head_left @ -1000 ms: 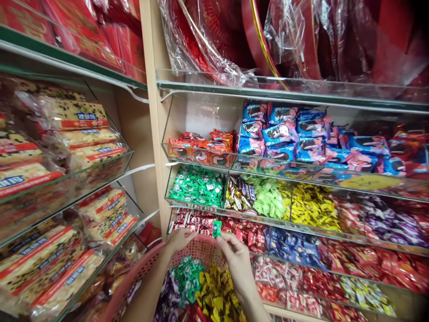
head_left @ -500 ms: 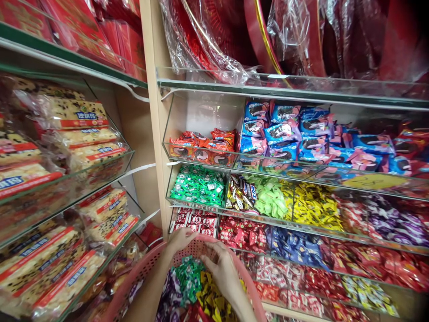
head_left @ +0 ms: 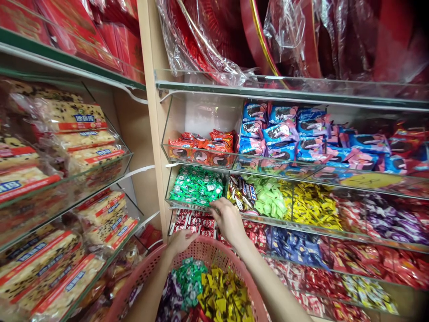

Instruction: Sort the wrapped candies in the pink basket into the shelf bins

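Observation:
My right hand (head_left: 228, 220) reaches up to the front lip of a clear acrylic bin (head_left: 197, 205), its fingers beside green-wrapped candies (head_left: 197, 185). Nothing shows in its fingers. My left hand (head_left: 181, 241) grips the rim of a pink plastic basket (head_left: 144, 270) held below the shelves. Inside the basket lie green-wrapped candies (head_left: 190, 281), yellow-wrapped candies (head_left: 223, 297) and purple-wrapped candies (head_left: 169, 297).
Acrylic shelves in a wooden frame hold wrapped sweets (head_left: 315, 208) and blue biscuit packs (head_left: 281, 133) ahead. Packaged cakes (head_left: 43, 264) fill shelves at left. Red items in plastic film (head_left: 214, 36) stand above.
My right hand has moved up and forward from the basket to the front of the green candy bin. The green candy it held earlier no longer shows in it.

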The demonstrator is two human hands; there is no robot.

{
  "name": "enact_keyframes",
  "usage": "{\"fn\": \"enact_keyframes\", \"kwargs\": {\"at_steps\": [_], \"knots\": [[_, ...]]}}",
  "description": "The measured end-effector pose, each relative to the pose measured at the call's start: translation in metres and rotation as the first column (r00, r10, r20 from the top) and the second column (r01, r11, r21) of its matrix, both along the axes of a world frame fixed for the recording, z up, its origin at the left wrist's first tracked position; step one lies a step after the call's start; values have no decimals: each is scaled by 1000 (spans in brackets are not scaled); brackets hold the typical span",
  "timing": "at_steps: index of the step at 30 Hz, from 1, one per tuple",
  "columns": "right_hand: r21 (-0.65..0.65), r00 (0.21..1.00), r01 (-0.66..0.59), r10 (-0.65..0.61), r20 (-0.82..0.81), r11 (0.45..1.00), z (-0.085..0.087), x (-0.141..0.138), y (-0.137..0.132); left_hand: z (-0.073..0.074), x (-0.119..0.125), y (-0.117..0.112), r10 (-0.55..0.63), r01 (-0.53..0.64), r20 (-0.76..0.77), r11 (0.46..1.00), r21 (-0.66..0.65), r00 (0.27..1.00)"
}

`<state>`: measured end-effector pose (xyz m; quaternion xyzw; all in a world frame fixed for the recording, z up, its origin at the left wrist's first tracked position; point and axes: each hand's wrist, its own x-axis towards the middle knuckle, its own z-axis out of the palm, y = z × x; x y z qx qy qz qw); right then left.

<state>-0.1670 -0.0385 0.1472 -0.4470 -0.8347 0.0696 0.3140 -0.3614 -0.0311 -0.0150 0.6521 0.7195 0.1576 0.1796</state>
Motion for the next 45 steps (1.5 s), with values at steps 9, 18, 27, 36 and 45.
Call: {"fn": "enact_keyframes", "kwargs": {"at_steps": [9,18,27,36,45], "knots": [[138,905,-2,-57,422,990,13,-27,40,-3,-3,2,-3,5,-54,999,38,999],[197,891,-6,-84,446,980,12,-28,47,0,-1,-1,21,-20,-46,1000,17,999],[94,976,-108,124,-178,990,7,-30,57,-1,-1,1,20,-18,-63,999,35,998],[-232,831,-172,14,-557,958,-7,-46,77,-5,-2,1,23,-21,-48,999,40,999],[-182,706,-247,48,-706,952,1,-34,58,3,-1,-1,19,-18,-41,1000,8,999]]}}
